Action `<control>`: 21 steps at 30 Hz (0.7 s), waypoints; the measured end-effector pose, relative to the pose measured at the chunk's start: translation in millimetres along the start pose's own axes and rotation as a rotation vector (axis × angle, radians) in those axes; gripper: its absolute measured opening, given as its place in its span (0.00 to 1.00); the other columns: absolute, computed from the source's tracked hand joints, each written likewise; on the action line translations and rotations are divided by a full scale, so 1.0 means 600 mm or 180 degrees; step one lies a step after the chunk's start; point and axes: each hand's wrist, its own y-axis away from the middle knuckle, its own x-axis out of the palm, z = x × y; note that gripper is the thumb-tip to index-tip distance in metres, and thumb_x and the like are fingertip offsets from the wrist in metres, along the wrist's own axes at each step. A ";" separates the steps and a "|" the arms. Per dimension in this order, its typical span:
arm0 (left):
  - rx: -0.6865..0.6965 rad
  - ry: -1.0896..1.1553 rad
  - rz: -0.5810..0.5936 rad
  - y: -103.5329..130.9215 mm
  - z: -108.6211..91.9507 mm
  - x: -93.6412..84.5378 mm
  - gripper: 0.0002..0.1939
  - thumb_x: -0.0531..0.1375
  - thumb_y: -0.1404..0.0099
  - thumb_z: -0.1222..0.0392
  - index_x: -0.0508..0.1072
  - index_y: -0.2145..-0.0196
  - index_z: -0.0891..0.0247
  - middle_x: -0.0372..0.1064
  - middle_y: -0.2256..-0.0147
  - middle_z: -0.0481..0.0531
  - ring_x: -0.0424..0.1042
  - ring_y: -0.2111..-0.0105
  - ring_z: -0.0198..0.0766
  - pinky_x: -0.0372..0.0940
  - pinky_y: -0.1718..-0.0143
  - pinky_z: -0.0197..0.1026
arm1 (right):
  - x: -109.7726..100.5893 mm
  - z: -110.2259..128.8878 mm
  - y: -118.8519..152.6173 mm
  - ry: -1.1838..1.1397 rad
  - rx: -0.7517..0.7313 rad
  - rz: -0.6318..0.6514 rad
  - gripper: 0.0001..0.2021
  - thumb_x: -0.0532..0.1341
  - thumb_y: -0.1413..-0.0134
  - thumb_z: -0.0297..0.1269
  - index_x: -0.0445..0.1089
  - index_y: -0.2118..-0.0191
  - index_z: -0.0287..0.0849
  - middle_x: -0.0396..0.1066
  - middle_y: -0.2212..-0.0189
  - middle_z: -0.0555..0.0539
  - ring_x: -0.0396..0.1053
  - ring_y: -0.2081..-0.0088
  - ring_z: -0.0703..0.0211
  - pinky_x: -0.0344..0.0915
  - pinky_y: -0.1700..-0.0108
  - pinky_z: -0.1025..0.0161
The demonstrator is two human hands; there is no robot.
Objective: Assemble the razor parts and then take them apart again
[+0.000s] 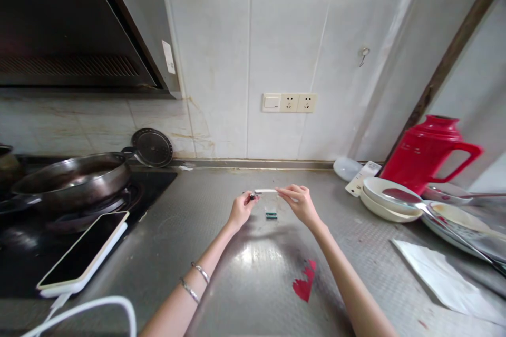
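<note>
Out over the middle of the counter, a thin white bar-shaped object spans the gap between my two hands; its exact kind is unclear. My left hand pinches its left end, and something small and dark shows at those fingertips. My right hand grips the other end between thumb and fingers. Just below the bar, two small teal-and-dark cylinders that look like batteries lie side by side on the metal counter. Nearer to me lies a torn red scrap.
At left, a pan sits on the black stove, with a phone and white cable in front. A red thermos jug, stacked bowls, a ladle and a white napkin crowd the right. Wall sockets are behind.
</note>
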 end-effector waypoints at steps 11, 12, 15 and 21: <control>0.0002 0.0055 -0.0167 0.000 -0.008 0.003 0.08 0.59 0.46 0.56 0.70 0.71 0.64 0.72 0.71 0.51 0.69 0.70 0.35 0.61 0.69 0.33 | -0.003 -0.007 0.001 0.0102 -0.0034 -0.0046 0.13 0.53 0.42 0.43 0.74 0.58 0.51 0.71 0.67 0.48 0.66 0.64 0.62 0.49 0.53 0.60; 0.0004 0.0057 -0.0133 0.000 -0.006 0.003 0.09 0.59 0.46 0.56 0.71 0.70 0.64 0.72 0.71 0.51 0.69 0.70 0.36 0.61 0.69 0.34 | 0.001 -0.004 0.001 0.0092 -0.0056 -0.0054 0.13 0.53 0.42 0.43 0.73 0.58 0.51 0.71 0.67 0.48 0.66 0.64 0.62 0.49 0.53 0.60; 0.0036 0.0019 -0.0073 -0.001 -0.002 0.004 0.10 0.58 0.44 0.55 0.71 0.69 0.65 0.72 0.70 0.52 0.69 0.70 0.36 0.61 0.70 0.34 | 0.009 -0.001 0.001 0.0041 -0.0134 0.0017 0.13 0.53 0.42 0.43 0.73 0.57 0.52 0.71 0.67 0.48 0.66 0.64 0.63 0.49 0.53 0.61; 0.0001 0.0057 -0.0091 -0.001 -0.001 0.001 0.08 0.58 0.44 0.57 0.69 0.71 0.64 0.73 0.68 0.53 0.69 0.69 0.36 0.60 0.70 0.33 | 0.002 -0.009 0.003 -0.0026 0.0009 -0.0074 0.14 0.52 0.42 0.44 0.74 0.58 0.51 0.71 0.67 0.47 0.66 0.64 0.62 0.48 0.53 0.60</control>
